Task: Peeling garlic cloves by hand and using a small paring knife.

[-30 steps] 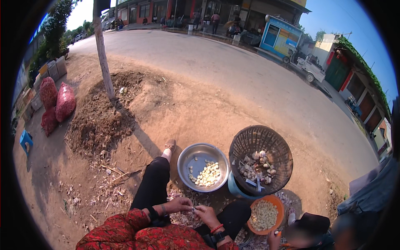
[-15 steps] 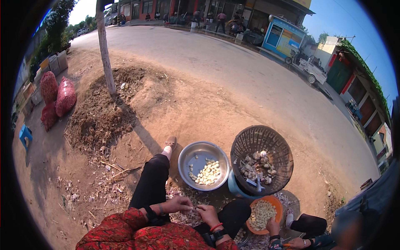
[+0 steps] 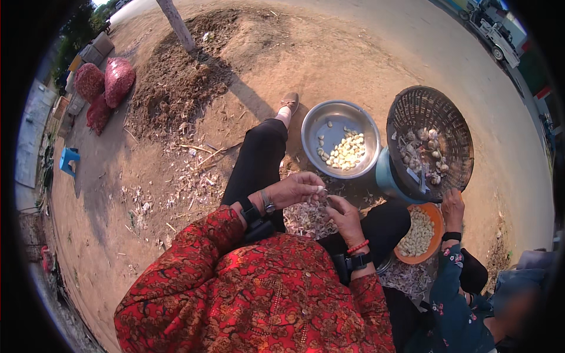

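Over my lap, my left hand point(image 3: 296, 189) pinches a small pale garlic clove point(image 3: 321, 189) between thumb and fingertips. Close beside it, my right hand point(image 3: 347, 219) has its fingers pressed together at the clove; whatever they grip is too small to make out. Beyond both hands a metal basin point(image 3: 311, 132) holds peeled white cloves. To its right a dark woven basket point(image 3: 461, 115) leans on a light-blue bucket point(image 3: 386, 176), with garlic bulbs point(image 3: 432, 144) inside. An orange bowl point(image 3: 436, 235) full of peeled cloves stands near my right knee.
At right a co-worker's hand point(image 3: 452, 206) reaches to the basket's near rim. Garlic skins point(image 3: 309, 219) litter the ground below my hands. Red mesh sacks point(image 3: 119, 81), a blue stool point(image 3: 68, 160) and a tree trunk point(image 3: 176, 25) stand farther left.
The view has tipped down and shifted, so the basin and basket appear higher and farther right. The co-worker's hand has gone from the orange bowl to the basket. My hands stay close together.
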A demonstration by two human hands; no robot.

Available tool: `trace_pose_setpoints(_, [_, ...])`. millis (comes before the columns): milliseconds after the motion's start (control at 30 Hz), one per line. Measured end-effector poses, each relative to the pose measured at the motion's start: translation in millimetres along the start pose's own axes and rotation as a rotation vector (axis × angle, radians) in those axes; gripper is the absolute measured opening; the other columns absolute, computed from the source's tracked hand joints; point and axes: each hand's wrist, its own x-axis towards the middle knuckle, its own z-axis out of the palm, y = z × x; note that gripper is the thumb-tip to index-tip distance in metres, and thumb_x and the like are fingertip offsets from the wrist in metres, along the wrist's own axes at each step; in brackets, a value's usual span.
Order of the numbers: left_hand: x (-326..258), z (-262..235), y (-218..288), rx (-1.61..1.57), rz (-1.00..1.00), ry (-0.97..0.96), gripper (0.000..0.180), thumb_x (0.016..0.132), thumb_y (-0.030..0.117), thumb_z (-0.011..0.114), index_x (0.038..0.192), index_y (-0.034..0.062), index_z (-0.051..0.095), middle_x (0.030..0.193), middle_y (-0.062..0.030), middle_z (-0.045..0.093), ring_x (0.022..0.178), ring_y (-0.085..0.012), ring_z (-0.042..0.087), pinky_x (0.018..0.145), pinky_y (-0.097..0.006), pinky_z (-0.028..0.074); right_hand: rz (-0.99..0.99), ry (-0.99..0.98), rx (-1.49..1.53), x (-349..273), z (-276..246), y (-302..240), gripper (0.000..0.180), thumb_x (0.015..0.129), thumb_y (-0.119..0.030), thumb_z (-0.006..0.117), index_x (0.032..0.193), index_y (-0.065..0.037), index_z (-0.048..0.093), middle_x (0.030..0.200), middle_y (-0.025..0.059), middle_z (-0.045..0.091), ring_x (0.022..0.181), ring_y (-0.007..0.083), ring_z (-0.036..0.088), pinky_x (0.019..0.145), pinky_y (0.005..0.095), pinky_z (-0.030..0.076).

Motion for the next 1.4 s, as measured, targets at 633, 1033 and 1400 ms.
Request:
trace_pose_setpoints(633, [-3,-3,-21,0.262,-0.052,0.070,0.011,0.082,0.009,0.058,0.090,0.0045,0.053,0.077,-0.0020,0.058,0.068,-0.0093,0.056,0.060,-0.022,0.045,-0.073,-0.053,-0.067,-7,-2,0,0.024,0.077,-0.004,0.060,0.100,0.000,0.058,0.084,0.0021,0.059,0.069,0.0049,0.052,0.058,0.0197,0.044])
trace_pose_setpoints(1033, [-4,-9,-22,0.188,-0.176,-0.024,0.008,0.086,0.009,0.053,0.092,0.0035,0.053,0.082,-0.0031,0.059,0.069,-0.0093,0.057,0.065,-0.022,0.048,0.023,-0.060,-0.045,-3,-1,-3,0.019,0.080,-0.005,0.057,0.098,-0.001,0.062,0.076,0.0009,0.059,0.060,0.0040,0.052,0.051,0.0186,0.044])
trace_pose_setpoints(1400, [-7,2,-19,0.543,-0.143,0.105,0.021,0.080,0.014,0.062,0.098,0.0055,0.056,0.095,-0.0027,0.054,0.083,-0.0112,0.054,0.071,-0.023,0.045,-0.156,-0.053,-0.276,6,0,20,0.018,0.080,-0.013,0.057,0.093,-0.002,0.062,0.065,0.0013,0.057,0.053,0.0062,0.052,0.050,0.0212,0.044])
